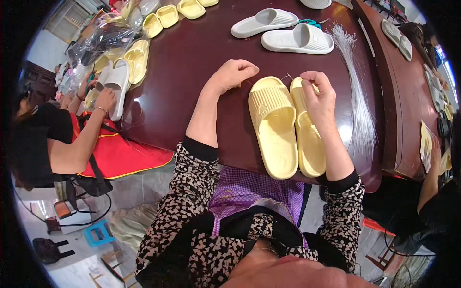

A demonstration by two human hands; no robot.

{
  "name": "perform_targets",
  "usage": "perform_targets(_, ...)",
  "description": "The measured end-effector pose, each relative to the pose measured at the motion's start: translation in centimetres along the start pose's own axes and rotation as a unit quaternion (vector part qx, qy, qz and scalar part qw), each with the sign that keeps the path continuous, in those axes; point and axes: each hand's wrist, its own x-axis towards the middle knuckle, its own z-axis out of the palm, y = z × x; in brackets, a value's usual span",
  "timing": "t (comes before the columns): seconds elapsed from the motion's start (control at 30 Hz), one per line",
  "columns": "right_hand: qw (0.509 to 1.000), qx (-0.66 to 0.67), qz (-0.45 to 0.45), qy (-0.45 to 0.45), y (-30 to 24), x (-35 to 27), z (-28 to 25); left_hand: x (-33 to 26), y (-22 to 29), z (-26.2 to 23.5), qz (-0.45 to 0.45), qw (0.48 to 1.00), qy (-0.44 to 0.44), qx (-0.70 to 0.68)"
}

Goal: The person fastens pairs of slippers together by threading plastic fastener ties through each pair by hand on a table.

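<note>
A pair of yellow slide slippers lies side by side at the table's near edge, toes pointing away from me: the left slipper (278,144) in full view, the right slipper (311,152) partly covered by my hand. My right hand (321,98) is closed in a pinch over the right slipper's strap. Left of the slippers' toes, my left hand (234,77) hovers above the table, thumb and fingers pressed together. A short thin strand shows between the two toes. Whatever either pinch holds is too fine to make out.
A bundle of clear thin strands (359,105) lies to the right. Beyond are grey slippers (297,39) and something teal-handled (309,22). Yellow slippers (168,17) line the far left. A co-worker's hands (104,98) hold grey slippers at left; another person sits at right.
</note>
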Motion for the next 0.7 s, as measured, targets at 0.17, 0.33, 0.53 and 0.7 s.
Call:
perform_targets(0.17,1.000,0.018,0.010,-0.002,-0.03,-0.06,0.22,-0.07,-0.19,-0.24,0.018,0.998,-0.058,0.012)
perform_targets(0.33,1.000,0.020,0.021,-0.005,-0.18,-0.08,0.07,0.01,0.32,-0.35,-0.015,0.995,-0.096,0.019)
perform_targets(0.53,1.000,0.003,0.005,-0.005,0.04,0.03,0.06,-0.11,0.25,0.18,0.028,0.990,-0.136,-0.024)
perform_targets(0.7,1.000,-0.011,0.011,-0.005,-0.20,-0.02,-0.06,-0.29,0.46,0.31,0.043,0.991,-0.099,-0.085)
